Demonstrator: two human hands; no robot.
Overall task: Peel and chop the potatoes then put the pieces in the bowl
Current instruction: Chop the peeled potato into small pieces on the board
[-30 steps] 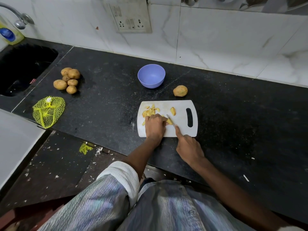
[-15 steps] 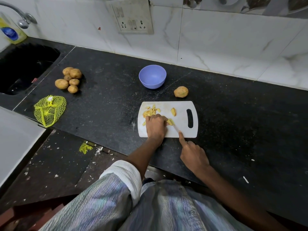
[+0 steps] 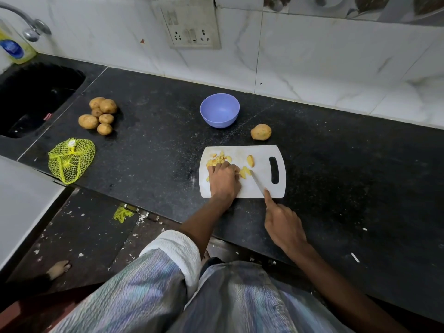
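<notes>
A white cutting board (image 3: 262, 192) lies on the black counter. On it sit yellow potato pieces (image 3: 219, 159) and one separate wedge (image 3: 250, 161). My left hand (image 3: 223, 180) has its fingers curled over a potato piece (image 3: 243, 173) and holds it down. My right hand (image 3: 283, 223) grips a knife (image 3: 256, 182), index finger along the blade's back, tip at that piece. An empty purple bowl (image 3: 219, 111) stands behind the board. One whole potato (image 3: 261, 132) lies right of the bowl.
Several unpeeled potatoes (image 3: 99, 115) are heaped at the left near the black sink (image 3: 36, 97). A yellow net bag (image 3: 70, 159) lies at the counter's front left edge. A soap bottle (image 3: 14, 48) stands by the tap. Peel scraps litter the floor.
My right hand has drawn back toward me, pulling the knife along the board. My left hand stays on the potato piece.
</notes>
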